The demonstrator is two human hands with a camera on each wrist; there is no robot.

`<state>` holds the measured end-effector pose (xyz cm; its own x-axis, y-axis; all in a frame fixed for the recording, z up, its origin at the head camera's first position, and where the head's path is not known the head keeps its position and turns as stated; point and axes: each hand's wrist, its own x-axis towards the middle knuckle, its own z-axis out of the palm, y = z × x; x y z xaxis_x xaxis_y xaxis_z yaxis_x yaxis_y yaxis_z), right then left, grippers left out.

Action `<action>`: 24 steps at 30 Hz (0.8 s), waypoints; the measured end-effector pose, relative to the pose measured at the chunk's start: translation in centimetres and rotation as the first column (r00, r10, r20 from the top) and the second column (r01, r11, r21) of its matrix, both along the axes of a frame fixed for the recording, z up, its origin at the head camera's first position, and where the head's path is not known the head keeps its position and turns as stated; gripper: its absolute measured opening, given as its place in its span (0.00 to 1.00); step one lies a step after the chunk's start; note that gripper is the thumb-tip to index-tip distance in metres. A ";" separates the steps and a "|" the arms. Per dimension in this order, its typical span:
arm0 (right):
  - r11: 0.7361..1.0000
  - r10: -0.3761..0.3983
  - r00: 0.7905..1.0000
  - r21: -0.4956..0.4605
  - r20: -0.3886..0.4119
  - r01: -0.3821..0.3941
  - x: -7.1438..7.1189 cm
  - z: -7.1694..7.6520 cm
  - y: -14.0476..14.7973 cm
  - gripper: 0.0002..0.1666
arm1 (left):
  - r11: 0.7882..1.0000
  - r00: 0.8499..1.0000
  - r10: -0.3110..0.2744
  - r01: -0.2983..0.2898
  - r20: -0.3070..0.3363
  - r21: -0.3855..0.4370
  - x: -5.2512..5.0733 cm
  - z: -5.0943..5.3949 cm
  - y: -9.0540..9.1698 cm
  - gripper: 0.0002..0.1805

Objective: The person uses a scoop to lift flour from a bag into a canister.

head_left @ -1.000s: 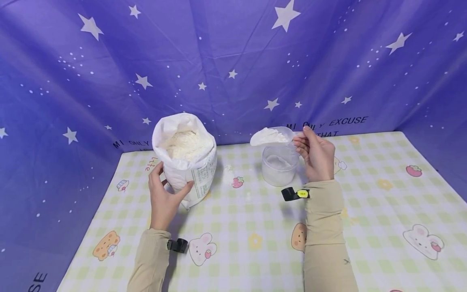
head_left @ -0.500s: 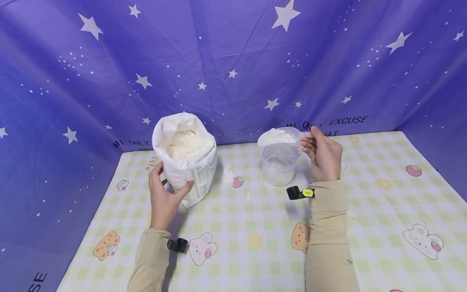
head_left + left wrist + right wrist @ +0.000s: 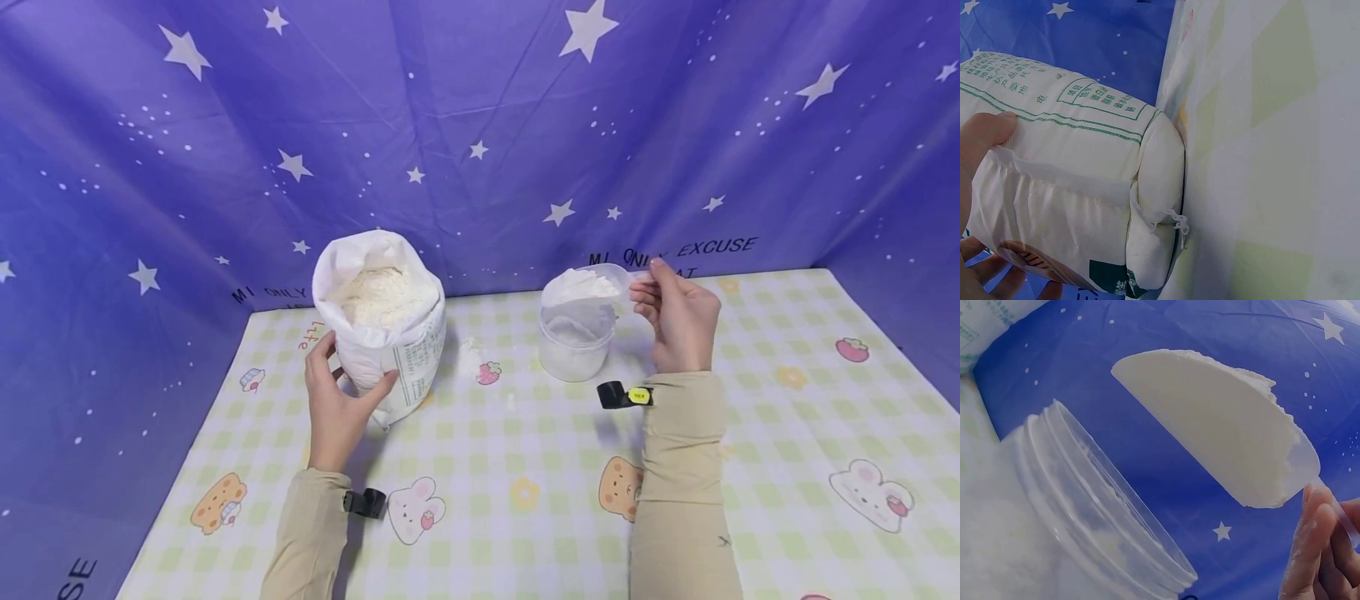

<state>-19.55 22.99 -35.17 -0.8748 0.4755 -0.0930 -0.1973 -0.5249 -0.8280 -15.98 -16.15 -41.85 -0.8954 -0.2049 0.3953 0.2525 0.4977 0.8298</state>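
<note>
A white bag of flour (image 3: 408, 367) stands with its top rolled open, flour (image 3: 375, 298) visible inside. My left hand (image 3: 341, 417) grips the bag's near left side, thumb on the printed front; the left wrist view shows the thumb (image 3: 1000, 128) pressing the bag (image 3: 1079, 169). Above a clear plastic jar (image 3: 573, 354) hovers a translucent scoop (image 3: 615, 279) heaped with flour. My right hand (image 3: 684, 321) pinches the scoop's handle. In the right wrist view the loaded scoop (image 3: 1210, 425) is apart from the open rim of the jar (image 3: 1104, 506). White flour lies in the jar.
A checked tablecloth (image 3: 480, 533) covers the table, with a little spilled flour (image 3: 470, 358) between bag and jar. A purple star-printed curtain (image 3: 465, 100) hangs along the back and sides.
The right hand has carried the flour-filled scoop a short way to the right, bringing it over the jar's mouth. The left hand and the bag have stayed put.
</note>
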 end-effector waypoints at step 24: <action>0.968 -0.105 0.994 0.232 0.021 0.098 0.5 0.6 0.9 0.12 | 1.000 1.000 0.006 -0.006 0.004 -0.001 0.0 0.0 0.0 0.53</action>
